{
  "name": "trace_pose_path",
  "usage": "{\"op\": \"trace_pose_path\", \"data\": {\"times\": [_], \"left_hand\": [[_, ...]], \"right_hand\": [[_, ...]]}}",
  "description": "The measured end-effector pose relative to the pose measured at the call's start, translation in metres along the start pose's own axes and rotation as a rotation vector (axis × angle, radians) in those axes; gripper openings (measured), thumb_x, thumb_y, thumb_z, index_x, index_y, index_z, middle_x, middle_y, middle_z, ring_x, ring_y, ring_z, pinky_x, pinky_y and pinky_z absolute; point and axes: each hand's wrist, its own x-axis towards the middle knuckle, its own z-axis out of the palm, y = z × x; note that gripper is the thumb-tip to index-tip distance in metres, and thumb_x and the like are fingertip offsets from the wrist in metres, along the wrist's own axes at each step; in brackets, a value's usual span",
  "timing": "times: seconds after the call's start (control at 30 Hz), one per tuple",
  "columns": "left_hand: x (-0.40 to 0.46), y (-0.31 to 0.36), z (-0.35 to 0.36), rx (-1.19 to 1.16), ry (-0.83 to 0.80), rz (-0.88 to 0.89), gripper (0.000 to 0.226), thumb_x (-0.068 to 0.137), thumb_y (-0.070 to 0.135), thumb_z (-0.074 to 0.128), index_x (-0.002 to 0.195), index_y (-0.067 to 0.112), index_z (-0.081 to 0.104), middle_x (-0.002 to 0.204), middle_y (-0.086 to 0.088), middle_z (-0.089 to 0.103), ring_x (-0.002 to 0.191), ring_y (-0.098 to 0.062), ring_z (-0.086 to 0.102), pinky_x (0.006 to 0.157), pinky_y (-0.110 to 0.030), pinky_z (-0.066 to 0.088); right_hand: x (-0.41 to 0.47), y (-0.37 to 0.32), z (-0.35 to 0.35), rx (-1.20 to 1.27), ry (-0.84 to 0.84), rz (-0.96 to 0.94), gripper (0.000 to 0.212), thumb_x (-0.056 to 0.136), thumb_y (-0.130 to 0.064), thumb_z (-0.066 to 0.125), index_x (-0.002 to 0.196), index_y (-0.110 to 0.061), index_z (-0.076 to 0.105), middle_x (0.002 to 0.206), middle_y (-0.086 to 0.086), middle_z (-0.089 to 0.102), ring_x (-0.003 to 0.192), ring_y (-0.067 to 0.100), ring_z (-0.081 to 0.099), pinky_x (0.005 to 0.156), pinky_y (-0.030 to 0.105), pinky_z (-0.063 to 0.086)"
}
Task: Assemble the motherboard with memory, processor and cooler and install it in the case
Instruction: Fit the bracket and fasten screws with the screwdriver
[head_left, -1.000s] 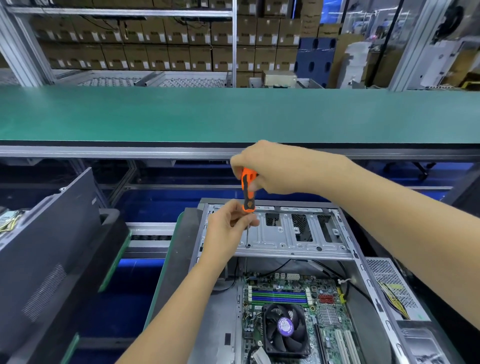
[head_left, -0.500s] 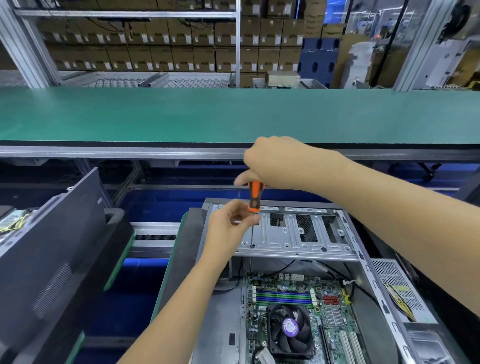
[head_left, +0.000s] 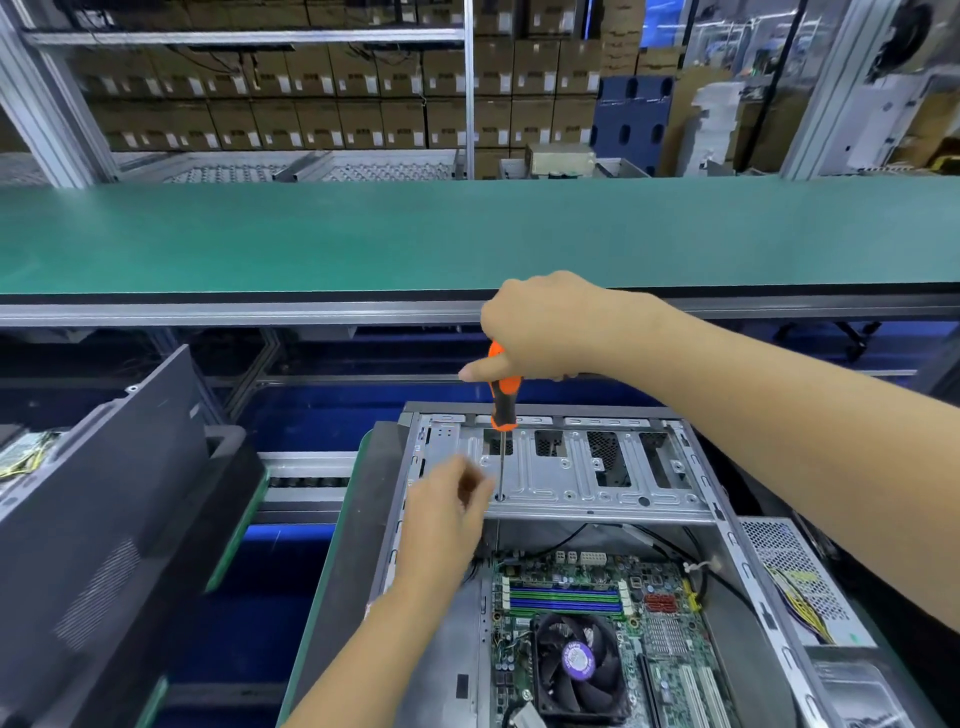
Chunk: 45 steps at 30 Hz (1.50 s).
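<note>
The fingers (head_left: 485, 370) of the right hand (head_left: 545, 327) are curled round the orange and black handle of a screwdriver (head_left: 503, 400), forefinger stretched out to the left along it; the shaft stands almost upright, its tip down at a hole in the grey metal drive bracket (head_left: 571, 478) across the far end of the open case (head_left: 748, 577); the left hand (head_left: 447, 509) is blurred, just left of the shaft and apart from it, over the bracket's left end, and I cannot tell whether its fingers hold anything; they look loosely bent; the green motherboard (head_left: 665, 613) lies flat inside the case below the bracket, with blue and green memory sticks (head_left: 563, 597) in their slots and a black cooler fan (head_left: 576, 665) with a purple hub just near of them; black cables (head_left: 571, 535) run between bracket and board; a perforated metal box (head_left: 795, 577) with yellow wires sits at the right wall of the case; the case rests on a dark mat with a green edge (head_left: 332, 561); to the left a black side panel (head_left: 98, 499) leans tilted, well apart from the case; beyond the hands a green bench top (head_left: 260, 234) spans the view, and behind it stand shelves of brown cardboard boxes (head_left: 311, 104); the right forearm comes in from the right edge, sloping up to the handle, wrist bent down; the left forearm rises from the bottom edge, crossing the case's left wall
</note>
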Motion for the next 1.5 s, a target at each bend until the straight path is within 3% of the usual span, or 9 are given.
{"op": "trace_pose_path", "data": {"times": [0.07,0.13,0.23,0.53,0.8,1.03,1.17,1.37,1.5], "left_hand": [[-0.023,-0.023,0.015,0.296,-0.290,-0.089,0.013,0.094,0.021,0.056,0.084,0.017,0.064,0.072,0.008,0.063,0.063,-0.001,0.058,0.061,-0.013,0.047],[-0.029,-0.038,0.034,0.522,-0.695,-0.271,0.020,0.095,0.004,0.047,0.108,0.010,0.060,0.104,-0.010,0.065,0.085,-0.017,0.063,0.079,-0.026,0.054],[-0.015,-0.050,0.063,0.736,-0.965,-0.390,0.067,0.091,-0.003,0.053,0.148,0.008,0.021,0.141,-0.016,0.041,0.108,-0.020,0.057,0.082,-0.030,0.046],[0.001,-0.053,0.067,0.762,-0.971,-0.441,0.055,0.093,-0.008,0.040,0.144,0.009,0.032,0.143,-0.018,0.041,0.128,-0.027,0.047,0.098,-0.030,0.043],[0.007,-0.053,0.060,0.914,-1.016,-0.313,0.052,0.091,-0.011,0.033,0.138,0.009,0.044,0.136,-0.017,0.048,0.120,-0.032,0.053,0.099,-0.039,0.046],[0.020,-0.041,0.053,1.024,-1.089,-0.204,0.051,0.091,0.001,0.051,0.141,0.003,0.040,0.139,-0.017,0.043,0.123,-0.035,0.049,0.101,-0.043,0.045],[0.013,-0.018,0.025,0.347,-0.972,-0.360,0.024,0.100,0.015,0.042,0.112,-0.002,0.053,0.096,-0.018,0.069,0.071,-0.026,0.065,0.056,-0.027,0.053],[-0.001,0.021,-0.022,-1.024,-0.830,-0.652,0.052,0.099,0.040,0.044,0.126,-0.003,0.051,0.118,-0.021,0.065,0.108,-0.028,0.065,0.081,-0.033,0.057],[-0.010,0.066,-0.035,-1.605,-0.607,-0.858,0.038,0.098,0.015,0.043,0.113,-0.018,0.052,0.104,-0.027,0.068,0.085,-0.031,0.072,0.065,-0.032,0.060]], "right_hand": [[0.000,0.003,-0.004,0.046,0.000,0.019,0.056,0.091,-0.057,0.047,0.057,-0.013,0.040,0.056,0.002,0.044,0.047,0.017,0.040,0.044,0.025,0.026],[-0.001,0.007,-0.015,0.057,0.034,0.036,0.052,0.089,-0.053,0.052,0.058,-0.012,0.040,0.059,0.003,0.045,0.048,0.018,0.041,0.043,0.025,0.027],[-0.007,0.011,-0.033,0.068,0.120,0.046,0.051,0.087,-0.049,0.056,0.058,-0.012,0.035,0.061,0.003,0.038,0.047,0.018,0.036,0.043,0.024,0.023],[-0.016,0.010,-0.042,0.106,0.160,0.018,0.051,0.086,-0.046,0.059,0.057,-0.012,0.033,0.059,0.002,0.035,0.045,0.017,0.033,0.043,0.024,0.023],[-0.018,0.009,-0.042,0.164,0.188,0.027,0.052,0.084,-0.046,0.060,0.055,-0.013,0.032,0.054,0.001,0.035,0.043,0.016,0.030,0.042,0.023,0.023],[-0.024,0.000,-0.043,0.161,0.156,0.102,0.051,0.085,-0.048,0.058,0.055,-0.015,0.033,0.055,0.000,0.036,0.045,0.014,0.032,0.043,0.022,0.022],[-0.040,-0.007,-0.054,0.170,0.150,0.152,0.052,0.085,-0.046,0.059,0.055,-0.014,0.032,0.053,0.000,0.034,0.044,0.015,0.029,0.042,0.023,0.022],[-0.087,-0.029,-0.082,0.114,0.154,0.203,0.053,0.084,-0.044,0.062,0.056,-0.012,0.031,0.055,0.003,0.033,0.044,0.017,0.030,0.043,0.024,0.022],[-0.128,-0.059,-0.101,0.019,0.096,0.180,0.051,0.084,-0.043,0.063,0.059,-0.015,0.029,0.062,0.002,0.033,0.047,0.016,0.034,0.043,0.024,0.023]]}}
